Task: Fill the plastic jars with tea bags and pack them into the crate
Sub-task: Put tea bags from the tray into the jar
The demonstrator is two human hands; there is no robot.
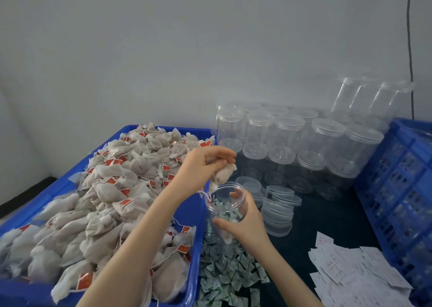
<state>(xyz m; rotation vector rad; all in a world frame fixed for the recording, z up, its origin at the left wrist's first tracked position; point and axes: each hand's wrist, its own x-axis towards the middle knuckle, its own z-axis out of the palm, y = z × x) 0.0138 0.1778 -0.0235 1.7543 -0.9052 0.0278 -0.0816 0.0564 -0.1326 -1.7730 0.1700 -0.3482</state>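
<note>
1. Forearms run in from the bottom edge, cut off there.
2. Right hand curls around an open plastic jar, its mouth tilted up and leftward, above green sachets; the contents blur through the clear wall.
3. Left hand pinches a tea bag hanging lengthwise over the mouth.
4. Heaped tea bags fill the blue tray.
5. Lidded jars stand behind; the blue crate is cropped at right.

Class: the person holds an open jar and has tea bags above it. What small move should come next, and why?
Probably lower and release: the left hand pinches tea bags just above the mouth of the open jar, which the right hand grips, so letting go should drop them in.
</note>
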